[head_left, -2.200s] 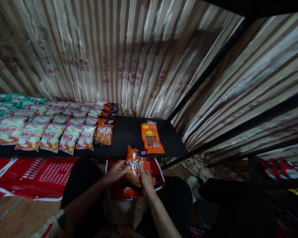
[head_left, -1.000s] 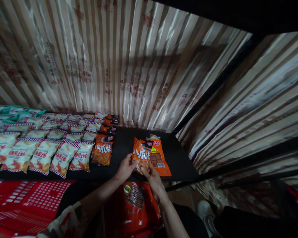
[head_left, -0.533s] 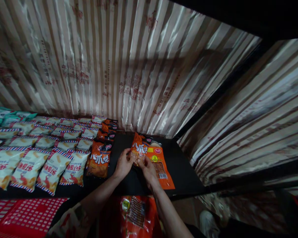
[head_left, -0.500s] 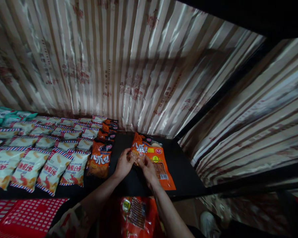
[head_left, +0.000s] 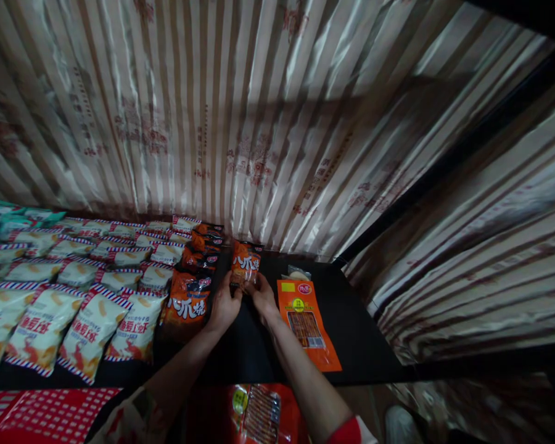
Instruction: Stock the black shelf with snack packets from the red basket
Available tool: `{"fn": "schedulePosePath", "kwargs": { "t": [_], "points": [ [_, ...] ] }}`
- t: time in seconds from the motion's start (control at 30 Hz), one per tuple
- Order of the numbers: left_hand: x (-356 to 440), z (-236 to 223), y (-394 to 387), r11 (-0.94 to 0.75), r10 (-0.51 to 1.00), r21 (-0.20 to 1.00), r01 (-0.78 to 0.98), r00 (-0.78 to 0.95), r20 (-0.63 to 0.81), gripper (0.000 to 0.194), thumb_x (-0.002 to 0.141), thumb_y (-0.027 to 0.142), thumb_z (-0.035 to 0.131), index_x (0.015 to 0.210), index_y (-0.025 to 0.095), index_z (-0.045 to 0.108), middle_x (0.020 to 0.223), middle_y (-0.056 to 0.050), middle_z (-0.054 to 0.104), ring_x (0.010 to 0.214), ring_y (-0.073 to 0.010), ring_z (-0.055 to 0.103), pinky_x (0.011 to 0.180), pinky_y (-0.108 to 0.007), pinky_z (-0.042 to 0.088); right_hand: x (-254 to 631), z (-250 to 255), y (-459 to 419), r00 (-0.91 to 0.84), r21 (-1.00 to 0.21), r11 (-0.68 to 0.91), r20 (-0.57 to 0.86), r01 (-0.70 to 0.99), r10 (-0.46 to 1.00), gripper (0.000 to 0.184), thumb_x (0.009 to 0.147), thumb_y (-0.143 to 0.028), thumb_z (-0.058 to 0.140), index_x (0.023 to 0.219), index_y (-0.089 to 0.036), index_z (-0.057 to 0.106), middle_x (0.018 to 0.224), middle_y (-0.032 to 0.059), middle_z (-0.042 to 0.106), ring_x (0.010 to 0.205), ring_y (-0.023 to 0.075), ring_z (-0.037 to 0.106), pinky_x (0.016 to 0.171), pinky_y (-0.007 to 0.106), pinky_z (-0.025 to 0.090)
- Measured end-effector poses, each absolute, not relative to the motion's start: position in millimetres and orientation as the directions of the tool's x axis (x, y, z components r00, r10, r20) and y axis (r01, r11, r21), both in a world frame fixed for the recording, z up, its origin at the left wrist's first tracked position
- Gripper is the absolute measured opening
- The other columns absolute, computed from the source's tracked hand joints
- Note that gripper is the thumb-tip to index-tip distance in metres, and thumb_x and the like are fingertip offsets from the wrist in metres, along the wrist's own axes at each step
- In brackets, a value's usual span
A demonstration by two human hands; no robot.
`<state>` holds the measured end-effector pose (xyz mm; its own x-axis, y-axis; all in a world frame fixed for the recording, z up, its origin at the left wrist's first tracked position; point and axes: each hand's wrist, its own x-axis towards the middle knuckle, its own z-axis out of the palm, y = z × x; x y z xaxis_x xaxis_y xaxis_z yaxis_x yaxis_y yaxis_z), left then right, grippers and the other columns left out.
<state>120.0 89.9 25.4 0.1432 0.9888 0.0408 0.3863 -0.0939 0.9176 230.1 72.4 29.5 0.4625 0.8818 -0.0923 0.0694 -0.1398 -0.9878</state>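
Between both hands an orange-and-black snack bag [head_left: 246,262] stands tilted over the back of the black shelf [head_left: 252,351]. My left hand [head_left: 224,303] grips its lower left corner, and my right hand [head_left: 261,297] pinches the lower right. Just left of my left hand lies a matching orange snack bag [head_left: 187,302], with more like it in a row behind. To the right of my right hand, a flat orange packet [head_left: 308,324] with a clear window lies on the shelf. Behind that packet is a small clear packet [head_left: 298,273] holding something pale.
Rows of white snack bags [head_left: 87,333] fill the shelf's left side, with green bags [head_left: 9,213] at the far left. A red basket [head_left: 50,413] and another orange packet [head_left: 263,413] are below the front edge. A striped curtain [head_left: 213,123] hangs behind.
Both hands have carried the snack bag left and toward the back, off the flat orange packet, which now shows fully. The camera view has shifted slightly.
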Motion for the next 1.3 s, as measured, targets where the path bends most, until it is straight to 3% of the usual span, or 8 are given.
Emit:
{"fn": "schedulePosePath", "kwargs": {
  "t": [0.57, 0.77, 0.9, 1.03, 1.3],
  "points": [
    [124, 6, 98, -0.207, 0.977, 0.822, 0.530, 0.145, 0.153, 0.054, 0.069, 0.012, 0.048, 0.123, 0.012, 0.049, 0.138, -0.010, 0.039, 0.132, -0.0255, 0.027, 0.111, -0.039, 0.022, 228, 11, 130, 0.480, -0.972, -0.154, -0.052, 0.176, 0.876, 0.044, 0.068, -0.023, 0.055, 0.112, -0.018, 0.053, 0.101, 0.0063, 0.067, 0.090, 0.0174, 0.062, 0.081, 0.032, 0.047],
    [121, 5, 103, -0.210, 0.976, 0.805, 0.556, 0.166, 0.140, 0.054, 0.073, 0.015, 0.046, 0.126, 0.008, 0.045, 0.141, -0.014, 0.034, 0.132, -0.0260, 0.026, 0.111, -0.040, 0.020, 225, 15, 141, 0.457, -0.962, -0.175, -0.061, 0.210, 0.887, 0.043, 0.069, -0.023, 0.054, 0.112, -0.018, 0.054, 0.101, 0.0065, 0.067, 0.089, 0.0170, 0.062, 0.081, 0.031, 0.047],
    [120, 3, 105, -0.205, 0.978, 0.823, 0.530, 0.150, 0.147, 0.054, 0.071, 0.016, 0.048, 0.125, 0.014, 0.046, 0.140, -0.009, 0.037, 0.131, -0.0254, 0.028, 0.111, -0.040, 0.019, 224, 11, 148, 0.433, -0.954, -0.147, -0.020, 0.261, 0.901, 0.039, 0.070, -0.023, 0.054, 0.109, -0.019, 0.055, 0.101, 0.0044, 0.067, 0.090, 0.0160, 0.061, 0.083, 0.031, 0.046],
    [120, 3, 105, -0.198, 0.979, 0.829, 0.523, 0.142, 0.144, 0.054, 0.071, 0.016, 0.047, 0.125, 0.013, 0.047, 0.140, -0.009, 0.037, 0.132, -0.0258, 0.027, 0.111, -0.040, 0.019, 225, 11, 152, 0.425, -0.936, -0.148, 0.002, 0.320, 0.905, 0.038, 0.073, -0.024, 0.053, 0.110, -0.021, 0.055, 0.101, 0.0037, 0.067, 0.091, 0.0165, 0.061, 0.082, 0.031, 0.046],
    [120, 3, 103, -0.178, 0.981, 0.822, 0.541, 0.157, 0.109, 0.052, 0.073, 0.016, 0.046, 0.125, 0.007, 0.046, 0.141, -0.014, 0.034, 0.133, -0.0270, 0.024, 0.111, -0.040, 0.017, 220, 24, 148, 0.428, -0.740, -0.271, 0.025, 0.615, 0.903, 0.042, 0.079, -0.028, 0.048, 0.120, -0.018, 0.051, 0.109, 0.0109, 0.062, 0.104, 0.0231, 0.055, 0.091, 0.035, 0.039]
  ]
}}
